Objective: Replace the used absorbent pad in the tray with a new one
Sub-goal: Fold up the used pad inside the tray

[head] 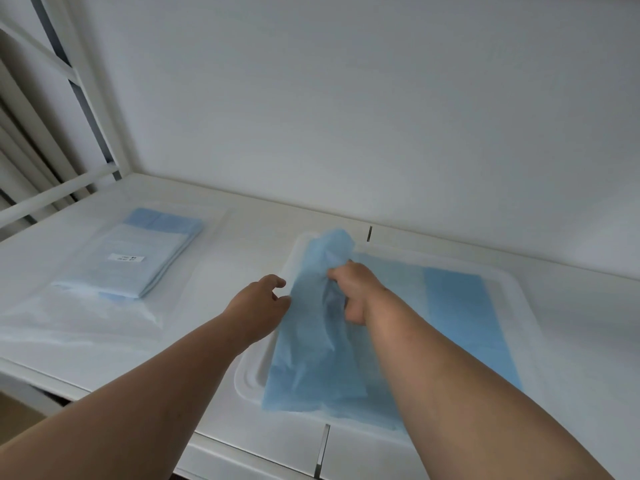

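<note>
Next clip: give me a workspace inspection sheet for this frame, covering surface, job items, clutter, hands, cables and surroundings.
Surface: white table, with two narrow slots along its seams.
Job's things: white tray on the table; blue pad bunched and lifted at its left side, its right part still flat in the tray. Pack of folded pads in clear wrap with a small label lies left of the tray.
Clutter: nothing seen.
Hands: right hand grips the bunched pad; left hand is at its left edge, fingers loosely curled, grip unclear.
Cables: nothing seen.
Surroundings: white wall behind; white frame at left.
</note>
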{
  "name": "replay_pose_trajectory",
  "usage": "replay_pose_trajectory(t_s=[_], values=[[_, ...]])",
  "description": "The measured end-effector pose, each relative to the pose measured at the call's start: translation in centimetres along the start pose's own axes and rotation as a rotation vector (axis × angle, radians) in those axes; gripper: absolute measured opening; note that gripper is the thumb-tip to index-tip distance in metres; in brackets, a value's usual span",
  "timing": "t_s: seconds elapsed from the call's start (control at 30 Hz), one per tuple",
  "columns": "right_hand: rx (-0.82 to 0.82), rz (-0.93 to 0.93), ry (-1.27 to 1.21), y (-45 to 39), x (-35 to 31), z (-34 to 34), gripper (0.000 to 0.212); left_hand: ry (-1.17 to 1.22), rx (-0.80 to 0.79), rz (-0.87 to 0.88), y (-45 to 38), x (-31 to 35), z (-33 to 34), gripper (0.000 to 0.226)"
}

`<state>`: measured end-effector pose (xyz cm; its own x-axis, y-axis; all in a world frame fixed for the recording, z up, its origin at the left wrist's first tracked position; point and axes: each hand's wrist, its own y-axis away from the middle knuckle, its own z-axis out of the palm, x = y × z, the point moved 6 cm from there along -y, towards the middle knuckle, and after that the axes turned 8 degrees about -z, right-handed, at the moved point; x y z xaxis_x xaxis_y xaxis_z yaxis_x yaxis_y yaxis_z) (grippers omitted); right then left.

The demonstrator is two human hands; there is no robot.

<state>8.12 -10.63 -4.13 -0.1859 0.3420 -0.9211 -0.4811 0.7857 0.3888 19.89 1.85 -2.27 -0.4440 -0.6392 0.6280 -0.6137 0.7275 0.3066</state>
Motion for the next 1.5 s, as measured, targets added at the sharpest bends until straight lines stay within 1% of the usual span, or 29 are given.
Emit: replay_pose_trajectory(t_s=[0.03,0.13,0.17,0.23,0.27,0.3,0.4,0.47,0.53,0.6,0.7,0.83,0.93,1.03,1.1,1.13,1.27,1.33,1.43,1.5], values=[[0.029,0.021,0.072,0.0,0.4,-0.5,0.024,-0.005,-0.005,-0.005,0.1,-0.2,-0.1,0.04],[0.044,0.131,0.114,0.5,1.8,-1.1,0.019,-0.019,-0.012,-0.026,0.4,-0.8,-0.2,0.038],[0.026,0.15,0.131,0.5,2.0,-1.2,0.024,-0.032,-0.009,-0.032,0.6,-0.9,-0.3,0.036],[-0.037,0.169,0.168,0.7,2.1,-1.1,0.053,-0.069,-0.002,-0.034,1.0,-1.0,-0.3,0.031],[-0.074,0.19,0.188,1.2,2.1,-1.2,0.063,-0.083,-0.006,-0.035,1.2,-0.9,-0.2,0.03],[-0.105,0.218,0.183,2.0,1.9,-1.3,0.062,-0.091,-0.012,-0.036,1.3,-0.9,-0.1,0.029],[-0.203,0.272,0.113,3.8,1.8,-1.9,0.04,-0.105,-0.03,-0.03,1.8,-0.7,0.0,0.03],[-0.279,0.279,0.003,4.8,2.0,-2.3,0.04,-0.098,-0.046,-0.027,2.1,-0.7,0.2,0.032],[-0.306,0.282,-0.09,5.5,2.4,-2.3,0.032,-0.078,-0.059,-0.037,2.4,-0.9,0.3,0.032],[-0.319,0.279,-0.108,6.2,2.9,-2.0,0.022,-0.039,-0.062,-0.054,2.6,-1.2,0.4,0.031],[-0.348,0.299,-0.139,7.1,3.9,-1.2,0.025,0.033,-0.066,-0.07,2.9,-1.5,0.3,0.03],[-0.294,0.313,-0.16,7.3,4.8,-0.3,0.03,0.073,-0.063,-0.08,3.3,-1.9,0.2,0.027],[-0.274,0.323,-0.26,7.7,4.9,0.5,0.038,0.151,-0.072,-0.091,3.6,-1.9,0.2,0.022],[-0.328,0.37,-0.339,8.2,5.5,1.5,0.053,0.244,-0.081,-0.11,4.0,-1.9,0.0,0.019],[-0.361,0.396,-0.343,8.5,5.8,2.1,0.057,0.273,-0.085,-0.124,4.1,-2.0,-0.1,0.019],[-0.373,0.403,-0.342,8.6,5.9,2.4,0.057,0.278,-0.086,-0.131,4.2,-2.1,-0.1,0.018],[-0.392,0.372,-0.35,9.3,5.7,3.5,0.043,0.277,-0.091,-0.165,4.4,-2.3,-0.1,0.018],[-0.378,0.37,-0.358,9.3,5.9,3.7,0.042,0.267,-0.083,-0.181,4.5,-2.4,-0.1,0.021],[-0.316,0.352,-0.33,8.7,6.4,3.4,0.039,0.146,-0.061,-0.192,4.9,-2.4,-0.4,0.029],[-0.273,0.328,-0.334,8.4,6.5,3.1,0.036,0.041,-0.084,-0.211,5.2,-2.4,-0.4,0.033]])
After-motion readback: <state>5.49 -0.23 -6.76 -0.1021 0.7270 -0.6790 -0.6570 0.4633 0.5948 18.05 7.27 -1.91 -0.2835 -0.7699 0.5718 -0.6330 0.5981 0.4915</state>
